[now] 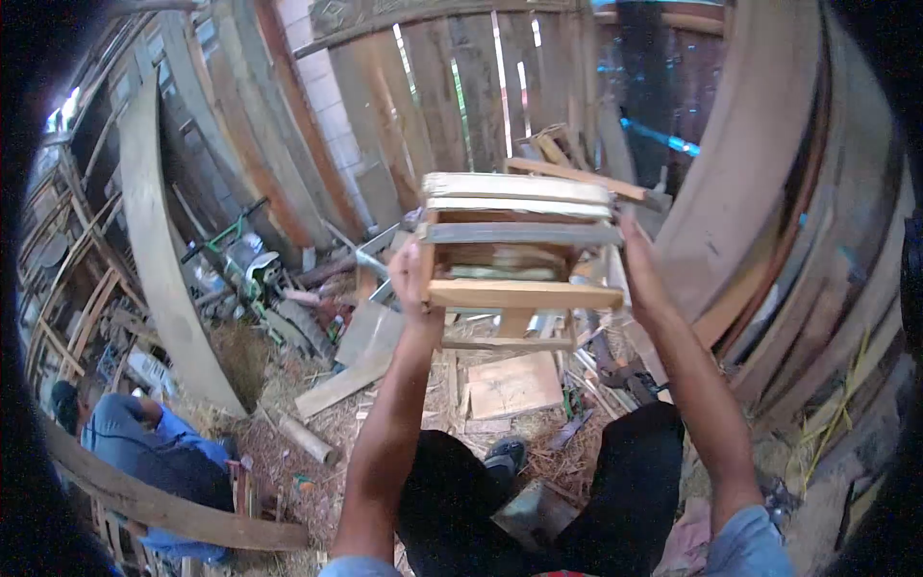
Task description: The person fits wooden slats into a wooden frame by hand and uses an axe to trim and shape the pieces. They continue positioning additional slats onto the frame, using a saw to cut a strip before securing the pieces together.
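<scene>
Held up in front of me is a small slatted wooden frame point(524, 293), perhaps a little stool, built of pale and grey bars with gaps between them. My left hand point(409, 276) is closed round its left side. On the opposite side, my right hand point(635, 264) grips the right end, its fingers partly hidden behind the wood. Under the frame, a flat square board point(514, 385) lies on the littered ground before my feet.
Another person point(159, 452) sits at the lower left, behind a curved plank point(173, 510). Tall boards point(745, 183) lean on the right, and a long plank point(159, 231) leans on the left. Wood scraps and shavings litter the ground. A plank wall point(442, 96) stands behind.
</scene>
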`<move>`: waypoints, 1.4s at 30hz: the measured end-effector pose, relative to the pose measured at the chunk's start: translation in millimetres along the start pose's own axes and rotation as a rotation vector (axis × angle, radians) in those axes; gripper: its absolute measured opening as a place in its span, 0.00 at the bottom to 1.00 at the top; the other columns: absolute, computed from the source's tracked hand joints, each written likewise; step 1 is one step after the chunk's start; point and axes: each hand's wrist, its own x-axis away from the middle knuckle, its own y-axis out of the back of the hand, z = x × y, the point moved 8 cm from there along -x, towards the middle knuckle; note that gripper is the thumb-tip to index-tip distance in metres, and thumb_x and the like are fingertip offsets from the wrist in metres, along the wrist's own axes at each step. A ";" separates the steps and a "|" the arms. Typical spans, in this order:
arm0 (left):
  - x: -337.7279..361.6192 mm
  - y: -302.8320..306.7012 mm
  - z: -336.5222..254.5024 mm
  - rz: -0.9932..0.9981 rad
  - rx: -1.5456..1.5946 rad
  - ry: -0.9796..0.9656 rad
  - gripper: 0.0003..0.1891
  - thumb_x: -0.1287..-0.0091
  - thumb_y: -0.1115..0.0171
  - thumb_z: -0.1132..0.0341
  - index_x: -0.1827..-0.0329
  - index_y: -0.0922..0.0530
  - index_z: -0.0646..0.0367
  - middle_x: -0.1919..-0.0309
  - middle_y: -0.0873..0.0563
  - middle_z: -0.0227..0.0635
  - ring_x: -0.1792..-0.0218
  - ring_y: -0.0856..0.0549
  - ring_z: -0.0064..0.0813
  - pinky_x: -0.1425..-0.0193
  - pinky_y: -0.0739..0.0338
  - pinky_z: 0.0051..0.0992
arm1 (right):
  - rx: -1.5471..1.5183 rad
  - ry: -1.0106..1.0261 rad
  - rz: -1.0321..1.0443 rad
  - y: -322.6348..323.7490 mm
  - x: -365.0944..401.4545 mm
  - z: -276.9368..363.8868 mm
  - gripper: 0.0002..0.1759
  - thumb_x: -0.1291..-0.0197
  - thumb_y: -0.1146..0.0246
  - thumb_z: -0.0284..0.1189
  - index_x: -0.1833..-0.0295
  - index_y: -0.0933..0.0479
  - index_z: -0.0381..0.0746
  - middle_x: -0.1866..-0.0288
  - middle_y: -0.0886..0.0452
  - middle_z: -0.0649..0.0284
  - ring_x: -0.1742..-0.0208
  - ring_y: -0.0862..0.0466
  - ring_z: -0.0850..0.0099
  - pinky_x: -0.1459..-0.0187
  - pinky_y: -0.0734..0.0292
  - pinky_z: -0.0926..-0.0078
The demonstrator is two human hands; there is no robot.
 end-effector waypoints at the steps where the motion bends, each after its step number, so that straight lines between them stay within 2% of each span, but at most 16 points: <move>1: 2.7 -0.8 -6.0 -0.060 0.162 0.058 0.21 0.25 0.48 0.55 0.45 0.21 0.66 0.70 0.19 0.28 0.72 0.23 0.17 0.68 0.27 0.19 | 0.001 0.163 0.031 -12.2 5.8 25.4 0.34 0.26 0.54 0.55 0.32 0.31 0.37 0.40 0.21 0.60 0.43 0.21 0.72 0.43 0.23 0.71; 3: 10.4 -5.7 -28.2 -0.093 0.328 0.036 0.22 0.25 0.50 0.53 0.50 0.20 0.67 0.76 0.20 0.28 0.81 0.26 0.15 0.78 0.33 0.16 | -0.201 0.068 0.132 -37.6 19.2 48.3 0.34 0.26 0.53 0.56 0.31 0.31 0.39 0.40 0.24 0.59 0.43 0.22 0.70 0.51 0.20 0.71; 6: 26.5 -7.6 -19.4 -0.209 0.899 0.248 0.24 0.28 0.47 0.42 0.55 0.21 0.58 0.70 0.18 0.32 0.70 0.20 0.24 0.68 0.25 0.25 | 0.083 0.457 0.105 -60.4 32.1 88.3 0.31 0.24 0.55 0.53 0.30 0.34 0.41 0.37 0.28 0.59 0.39 0.27 0.72 0.39 0.30 0.75; 7: 37.6 -4.2 -2.4 -0.453 1.069 0.440 0.28 0.29 0.50 0.36 0.51 0.22 0.54 0.60 0.16 0.32 0.60 0.18 0.30 0.58 0.22 0.33 | 0.087 0.477 0.088 -67.5 38.6 93.9 0.29 0.24 0.54 0.50 0.32 0.34 0.38 0.39 0.27 0.58 0.41 0.27 0.71 0.38 0.32 0.73; 9: 33.0 17.3 22.6 -0.147 1.049 0.248 0.29 0.28 0.53 0.36 0.47 0.23 0.54 0.56 0.16 0.33 0.58 0.18 0.32 0.54 0.21 0.34 | 0.082 0.535 0.076 -85.3 62.1 112.8 0.25 0.25 0.47 0.42 0.34 0.37 0.36 0.43 0.26 0.57 0.42 0.27 0.72 0.38 0.33 0.72; 13: 33.0 31.7 36.4 -0.105 0.885 0.136 0.27 0.26 0.53 0.40 0.39 0.25 0.52 0.51 0.17 0.30 0.53 0.18 0.26 0.48 0.21 0.30 | 0.064 0.487 0.175 -100.9 73.1 102.1 0.25 0.27 0.44 0.39 0.33 0.38 0.36 0.42 0.27 0.56 0.42 0.26 0.71 0.39 0.32 0.71; 16: 46.6 25.6 49.1 -0.173 0.820 0.293 0.41 0.40 0.48 0.25 0.36 0.27 0.48 0.44 0.18 0.35 0.44 0.19 0.36 0.41 0.22 0.42 | 0.182 0.556 0.145 -100.3 82.3 99.3 0.27 0.28 0.42 0.39 0.33 0.38 0.35 0.42 0.26 0.54 0.39 0.26 0.67 0.36 0.33 0.69; 21: 64.0 43.1 122.2 -0.174 0.556 0.467 0.49 0.48 0.48 0.18 0.36 0.28 0.50 0.45 0.19 0.39 0.46 0.18 0.42 0.44 0.19 0.45 | 0.404 0.649 0.257 -91.9 89.7 106.7 0.43 0.40 0.30 0.41 0.27 0.41 0.30 0.38 0.25 0.46 0.36 0.24 0.65 0.35 0.31 0.68; 23: 65.9 39.1 111.6 -0.296 0.464 0.500 0.47 0.48 0.47 0.19 0.38 0.27 0.51 0.49 0.18 0.38 0.51 0.17 0.40 0.51 0.17 0.43 | 0.342 0.525 0.244 -81.4 84.0 107.3 0.43 0.40 0.30 0.41 0.27 0.41 0.32 0.43 0.21 0.49 0.39 0.22 0.66 0.37 0.29 0.68; 24: 63.3 30.6 113.7 -0.113 0.685 0.523 0.44 0.45 0.45 0.23 0.40 0.27 0.54 0.52 0.18 0.38 0.56 0.17 0.38 0.56 0.16 0.39 | 0.313 0.463 0.234 -74.3 79.0 105.7 0.43 0.40 0.29 0.41 0.27 0.40 0.32 0.46 0.19 0.50 0.40 0.21 0.67 0.38 0.29 0.68; 28: 57.3 5.1 67.6 -0.409 0.672 0.587 0.26 0.30 0.50 0.39 0.49 0.23 0.53 0.65 0.17 0.33 0.63 0.17 0.31 0.58 0.19 0.32 | 0.283 0.084 0.326 -51.1 53.8 67.5 0.24 0.34 0.34 0.39 0.40 0.23 0.33 0.55 0.18 0.63 0.55 0.20 0.76 0.51 0.25 0.75; 30: 65.5 -10.2 26.8 -0.514 0.440 0.776 0.19 0.25 0.54 0.46 0.55 0.21 0.50 0.67 0.16 0.26 0.69 0.20 0.21 0.62 0.22 0.26 | 0.336 0.253 0.286 -41.5 40.8 45.2 0.18 0.31 0.39 0.37 0.47 0.20 0.33 0.59 0.18 0.68 0.60 0.22 0.80 0.57 0.26 0.79; 31: 55.9 14.5 76.7 -0.455 0.417 0.757 0.18 0.24 0.55 0.49 0.53 0.21 0.49 0.66 0.17 0.24 0.69 0.22 0.19 0.63 0.24 0.27 | 0.344 0.233 0.278 -35.4 33.0 27.0 0.18 0.30 0.41 0.35 0.44 0.21 0.33 0.58 0.17 0.69 0.60 0.22 0.81 0.58 0.26 0.80; 32: 47.8 34.5 118.9 -0.394 0.419 0.686 0.16 0.23 0.55 0.52 0.53 0.21 0.50 0.64 0.17 0.28 0.65 0.21 0.24 0.60 0.23 0.32 | 0.351 0.212 0.269 -30.5 26.4 11.7 0.18 0.28 0.42 0.34 0.41 0.22 0.33 0.58 0.17 0.69 0.60 0.21 0.83 0.59 0.26 0.81; 36: 73.9 50.0 93.0 -0.199 -0.131 0.980 0.12 0.29 0.44 0.55 0.56 0.22 0.54 0.61 0.18 0.29 0.60 0.20 0.28 0.59 0.25 0.33 | 0.448 0.225 0.126 -27.7 19.4 2.1 0.16 0.30 0.40 0.34 0.50 0.18 0.32 0.62 0.15 0.68 0.61 0.21 0.81 0.59 0.26 0.79; 42: 56.9 58.1 76.4 -0.193 -0.105 0.698 0.17 0.25 0.46 0.54 0.56 0.19 0.61 0.68 0.17 0.30 0.69 0.19 0.22 0.63 0.24 0.25 | 0.687 0.243 -0.045 -23.2 27.6 -10.4 0.22 0.40 0.34 0.44 0.60 0.16 0.31 0.70 0.15 0.48 0.66 0.13 0.54 0.60 0.21 0.60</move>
